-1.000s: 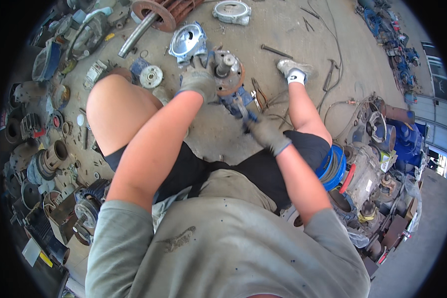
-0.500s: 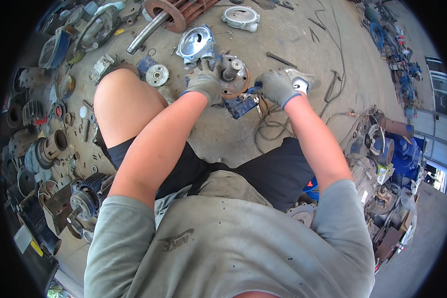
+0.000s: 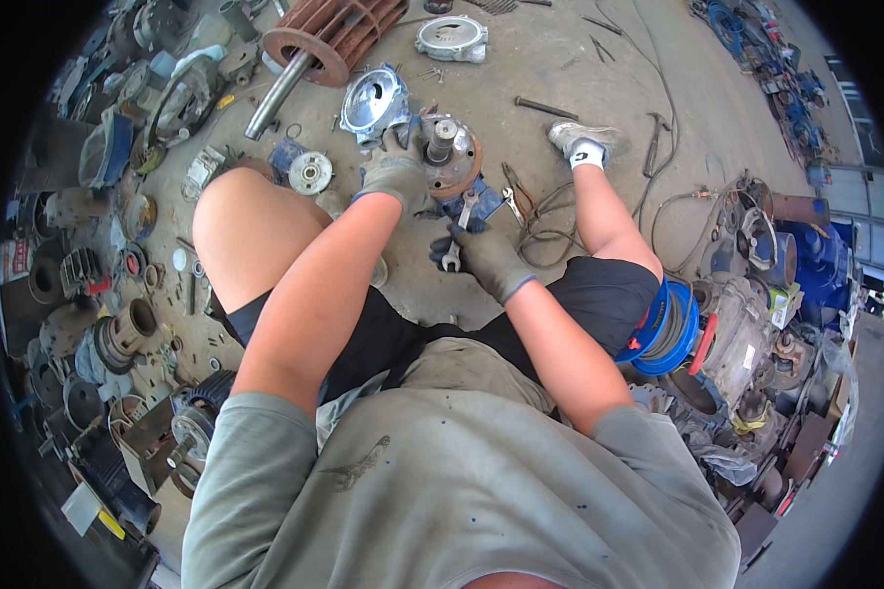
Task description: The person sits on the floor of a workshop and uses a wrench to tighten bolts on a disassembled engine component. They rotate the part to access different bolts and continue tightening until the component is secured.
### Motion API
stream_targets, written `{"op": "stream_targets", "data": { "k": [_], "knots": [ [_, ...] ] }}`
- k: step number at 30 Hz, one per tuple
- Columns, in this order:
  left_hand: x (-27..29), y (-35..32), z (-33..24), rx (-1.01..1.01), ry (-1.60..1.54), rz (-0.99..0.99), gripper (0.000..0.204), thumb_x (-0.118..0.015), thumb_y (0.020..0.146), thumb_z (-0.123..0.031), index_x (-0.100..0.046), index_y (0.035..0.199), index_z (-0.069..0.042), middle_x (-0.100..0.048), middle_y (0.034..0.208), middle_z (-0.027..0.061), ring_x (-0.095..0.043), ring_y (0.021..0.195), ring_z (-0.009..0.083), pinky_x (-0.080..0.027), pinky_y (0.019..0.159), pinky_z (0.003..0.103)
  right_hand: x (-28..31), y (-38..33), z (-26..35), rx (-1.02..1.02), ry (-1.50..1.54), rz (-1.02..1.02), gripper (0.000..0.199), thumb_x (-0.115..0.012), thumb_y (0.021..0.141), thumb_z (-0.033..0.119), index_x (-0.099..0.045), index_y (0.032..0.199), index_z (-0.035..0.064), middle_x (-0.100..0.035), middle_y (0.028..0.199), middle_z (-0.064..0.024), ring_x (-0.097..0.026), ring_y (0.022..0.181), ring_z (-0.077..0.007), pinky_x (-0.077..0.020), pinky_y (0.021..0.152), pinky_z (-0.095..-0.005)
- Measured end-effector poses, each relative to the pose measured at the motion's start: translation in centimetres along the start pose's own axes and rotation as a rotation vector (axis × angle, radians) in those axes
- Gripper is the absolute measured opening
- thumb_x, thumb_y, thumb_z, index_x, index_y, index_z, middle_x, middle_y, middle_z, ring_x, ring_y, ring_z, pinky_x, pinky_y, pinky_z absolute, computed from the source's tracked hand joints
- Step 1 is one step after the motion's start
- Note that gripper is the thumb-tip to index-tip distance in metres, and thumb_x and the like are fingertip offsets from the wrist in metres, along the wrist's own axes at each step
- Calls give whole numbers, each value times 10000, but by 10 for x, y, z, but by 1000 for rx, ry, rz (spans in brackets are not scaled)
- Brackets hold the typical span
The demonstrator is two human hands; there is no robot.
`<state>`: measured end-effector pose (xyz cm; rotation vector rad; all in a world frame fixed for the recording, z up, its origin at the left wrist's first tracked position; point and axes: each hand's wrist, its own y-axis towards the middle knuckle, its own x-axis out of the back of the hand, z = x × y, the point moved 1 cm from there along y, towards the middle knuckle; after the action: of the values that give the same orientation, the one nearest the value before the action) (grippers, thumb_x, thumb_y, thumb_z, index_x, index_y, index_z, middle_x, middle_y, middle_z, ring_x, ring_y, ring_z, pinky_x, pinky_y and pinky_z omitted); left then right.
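Observation:
A round, rust-edged flange unit (image 3: pixel 458 169) with an upright shaft stands on the floor before me, blue housing showing on its near side. My left hand (image 3: pixel 395 177), in a grey glove, grips its left edge, fingers reaching forward along the side. Closer to my body, my gloved right hand (image 3: pixel 487 259) is closed round a silver wrench (image 3: pixel 467 211), whose ends stick out beyond the fingers. A second wrench (image 3: pixel 513 204) and pliers (image 3: pixel 518 185) lie right of the unit. A silver-faced blue cover (image 3: pixel 371 102) touches or nearly touches my left fingertips.
A rusty rotor with a shaft (image 3: pixel 283 93) and another silver cover (image 3: pixel 452 39) lie farther off. A long bolt (image 3: pixel 550 106), a hammer (image 3: pixel 655 145) and cables (image 3: pixel 550 231) are at right. Motor parts crowd both sides; a blue cable reel (image 3: pixel 670 329) stands beside my right leg.
My right hand has moved left and closer to my body, from beside my right foot, and a wrench now shows in it. The left hand keeps its place at the flange unit.

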<state>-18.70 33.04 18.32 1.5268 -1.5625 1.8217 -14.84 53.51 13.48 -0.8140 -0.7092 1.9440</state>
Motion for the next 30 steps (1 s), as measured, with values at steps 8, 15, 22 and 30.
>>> {"op": "stream_targets", "data": {
  "k": [8, 15, 22, 30],
  "knots": [
    [12, -13, -3, -9, -22, 27, 1400, -978, 679, -341, -66, 1732, -206, -267, 1694, 233, -433, 1505, 479, -464, 1189, 554, 51, -15, 26, 465, -803, -373, 287, -843, 900, 222, -724, 1087, 41, -781, 967, -88, -768, 896, -217, -599, 832, -378],
    [18, -17, -5, -10, -20, 37, 1386, -969, 671, -307, -83, 1728, -169, -203, 1741, 251, -414, 1522, 481, -443, 1227, 517, 43, 32, 28, 828, -979, -463, 422, -867, 805, 304, -777, 1171, 113, -760, 1061, -152, -736, 976, -373, -586, 902, -466],
    [7, -10, -4, -47, 22, 18, 1436, -987, 666, -393, -57, 1729, -134, -226, 1705, 286, -443, 1479, 506, -450, 1205, 522, 39, 39, 21, 863, -973, -534, 347, -838, 809, 341, -750, 1027, 86, -740, 1030, -179, -718, 972, -401, -568, 886, -501],
    [7, -9, -7, -10, 26, 60, 1500, -991, 662, -409, 17, 1742, -148, -168, 1750, 253, -336, 1571, 466, -429, 1218, 538, 38, 38, 23, 969, -825, -494, 341, -812, 826, 356, -713, 989, 74, -728, 1002, -199, -712, 967, -418, -555, 865, -521]
  ]
}}
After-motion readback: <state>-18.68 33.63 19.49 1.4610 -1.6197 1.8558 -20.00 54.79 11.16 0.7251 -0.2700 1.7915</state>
